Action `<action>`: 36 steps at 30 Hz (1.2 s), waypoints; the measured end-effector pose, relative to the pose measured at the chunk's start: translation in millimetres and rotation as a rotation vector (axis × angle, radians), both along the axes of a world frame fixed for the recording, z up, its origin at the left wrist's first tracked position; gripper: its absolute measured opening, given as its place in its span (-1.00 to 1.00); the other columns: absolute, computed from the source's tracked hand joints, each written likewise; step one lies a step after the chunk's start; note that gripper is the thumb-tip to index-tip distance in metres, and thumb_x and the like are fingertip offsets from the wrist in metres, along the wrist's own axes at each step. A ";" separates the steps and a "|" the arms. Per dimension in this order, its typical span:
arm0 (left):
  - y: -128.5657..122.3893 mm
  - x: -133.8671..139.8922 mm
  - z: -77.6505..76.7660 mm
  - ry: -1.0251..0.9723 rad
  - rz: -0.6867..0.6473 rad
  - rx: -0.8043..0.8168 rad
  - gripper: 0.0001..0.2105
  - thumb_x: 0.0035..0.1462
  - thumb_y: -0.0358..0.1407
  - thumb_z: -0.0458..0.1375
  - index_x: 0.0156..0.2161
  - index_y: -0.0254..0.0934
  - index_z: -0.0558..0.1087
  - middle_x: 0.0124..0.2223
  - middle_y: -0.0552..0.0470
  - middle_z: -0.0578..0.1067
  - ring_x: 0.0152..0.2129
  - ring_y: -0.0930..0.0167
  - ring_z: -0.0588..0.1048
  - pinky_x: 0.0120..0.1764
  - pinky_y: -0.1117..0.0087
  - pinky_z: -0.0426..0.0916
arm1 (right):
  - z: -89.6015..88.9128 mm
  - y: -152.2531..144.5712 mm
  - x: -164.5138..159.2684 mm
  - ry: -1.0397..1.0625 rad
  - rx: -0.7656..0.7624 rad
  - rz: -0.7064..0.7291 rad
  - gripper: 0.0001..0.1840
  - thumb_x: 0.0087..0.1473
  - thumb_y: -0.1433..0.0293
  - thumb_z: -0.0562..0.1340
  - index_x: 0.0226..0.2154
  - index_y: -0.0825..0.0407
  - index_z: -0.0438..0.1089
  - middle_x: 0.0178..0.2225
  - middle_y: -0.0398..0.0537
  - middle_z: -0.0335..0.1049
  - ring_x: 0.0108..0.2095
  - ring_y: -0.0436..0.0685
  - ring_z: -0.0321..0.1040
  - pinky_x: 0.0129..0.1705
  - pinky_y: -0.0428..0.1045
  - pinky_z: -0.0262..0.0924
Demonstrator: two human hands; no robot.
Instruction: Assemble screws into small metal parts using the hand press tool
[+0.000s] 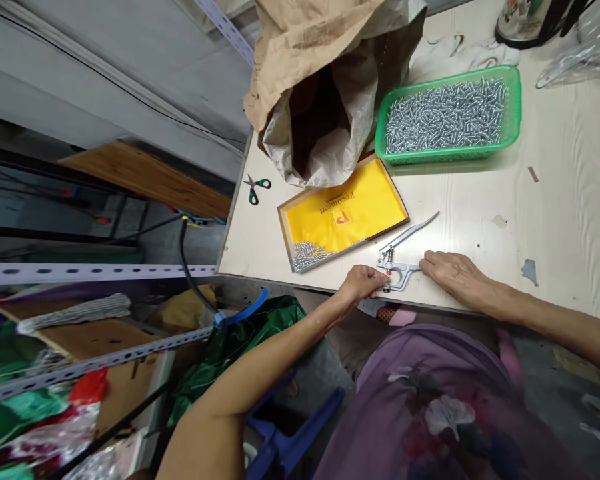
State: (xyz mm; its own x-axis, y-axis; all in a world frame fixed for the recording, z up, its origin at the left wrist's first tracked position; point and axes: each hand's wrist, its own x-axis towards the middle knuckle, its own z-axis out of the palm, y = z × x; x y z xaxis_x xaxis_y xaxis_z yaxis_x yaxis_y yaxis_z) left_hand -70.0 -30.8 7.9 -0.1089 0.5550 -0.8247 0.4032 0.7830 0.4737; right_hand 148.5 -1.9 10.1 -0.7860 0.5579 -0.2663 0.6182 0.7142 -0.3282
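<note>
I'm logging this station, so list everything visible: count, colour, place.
hand tool: one, silver, table's near edge
small metal pieces: uncountable, silver, basket and tray
basket: one, green, table's far side
tray: one, yellow inside, before sack
sack: one, brown and white, behind tray
scissors: one, green and black, left of tray
cloth: one, white, behind basket
glass vessel: one, clear and black, top right
plastic bag: one, clear, top right
scraps: several, mixed, table's right
table: one, pale, centre to right
perforated rails: three, pale, left
plastic frame: one, blue, bottom centre
loose clutter: uncountable, mixed, lower left
floral top: one, purple, bottom
left grip: one, bare, tool's left end
right grip: one, bare, tool's handle
</note>
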 end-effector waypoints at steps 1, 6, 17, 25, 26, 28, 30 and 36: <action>0.0 0.4 0.5 -0.001 -0.001 -0.005 -0.85 0.02 -0.35 0.31 -0.47 -0.40 0.49 -0.69 0.22 0.30 -0.80 0.64 0.20 -0.71 0.60 0.07 | -0.6 0.5 0.7 0.007 0.000 0.008 -0.77 0.19 0.59 0.02 -0.24 0.06 0.35 -0.23 0.08 0.38 -0.26 0.15 0.30 -0.28 0.01 0.12; -1.9 1.7 1.6 -0.008 -0.002 -0.006 -0.87 0.06 -0.37 0.30 -0.45 -0.40 0.50 -0.71 0.23 0.28 -0.80 0.64 0.19 -0.71 0.60 0.10 | -10.9 17.7 7.2 0.104 0.146 -0.027 -0.50 0.10 0.21 0.28 0.02 0.13 0.29 0.15 0.34 0.19 0.11 0.44 0.14 -0.01 0.23 0.14; -3.7 5.9 4.9 -0.017 0.039 -0.008 -0.85 0.08 -0.43 0.28 -0.48 -0.41 0.44 -0.70 0.24 0.28 -0.82 0.65 0.19 -0.73 0.61 0.13 | -17.2 47.9 0.9 0.024 0.227 -0.028 -0.09 -0.13 -0.01 0.36 0.13 0.19 0.21 0.00 0.25 0.33 -0.01 0.41 0.19 0.08 0.28 0.04; -15.3 -1.8 -2.0 0.139 -0.155 0.179 -0.77 0.15 -0.29 0.22 -0.48 -0.37 0.43 -0.59 0.13 0.36 -0.69 0.55 0.33 -0.57 0.52 0.29 | -7.8 41.3 1.0 0.011 0.240 -0.009 -0.56 -0.03 0.19 0.37 -0.18 0.14 0.38 -0.17 0.17 0.36 -0.16 0.29 0.21 -0.26 0.07 0.18; -16.8 -1.7 -3.2 0.218 -0.234 0.311 -0.79 0.15 -0.28 0.22 -0.45 -0.37 0.44 -0.53 0.09 0.40 -0.61 0.50 0.39 -0.48 0.47 0.35 | -8.1 40.6 1.2 0.019 0.234 -0.014 -0.58 -0.03 0.21 0.37 -0.19 0.14 0.39 -0.18 0.17 0.36 -0.16 0.29 0.21 -0.28 0.06 0.18; -17.0 1.4 -7.3 0.341 -0.417 0.635 -0.86 0.14 -0.28 0.23 -0.33 -0.34 0.47 -0.36 -0.01 0.47 -0.38 0.37 0.49 -0.27 0.36 0.43 | -9.4 39.3 0.8 0.034 0.229 -0.026 -0.58 -0.04 0.22 0.38 -0.19 0.15 0.39 -0.18 0.18 0.35 -0.16 0.30 0.21 -0.28 0.06 0.18; -12.0 8.1 -13.9 0.377 -0.617 0.896 -0.78 0.14 -0.25 0.25 -0.14 -0.31 0.45 -0.12 -0.13 0.48 -0.14 0.25 0.47 -0.08 0.21 0.41 | -11.4 38.2 0.0 0.043 0.229 -0.041 -0.56 -0.06 0.23 0.40 -0.18 0.17 0.39 -0.18 0.20 0.35 -0.15 0.30 0.21 -0.26 0.07 0.19; 20.0 30.7 -30.5 0.380 -0.977 1.046 -0.43 0.13 -0.18 0.24 0.18 -0.34 0.19 0.13 -0.26 0.34 0.05 0.12 0.33 0.09 0.04 0.29 | -14.5 36.0 3.4 0.057 0.207 -0.052 -0.34 -0.14 0.17 0.44 -0.04 0.19 0.34 -0.14 0.21 0.37 -0.14 0.32 0.22 -0.20 0.08 0.19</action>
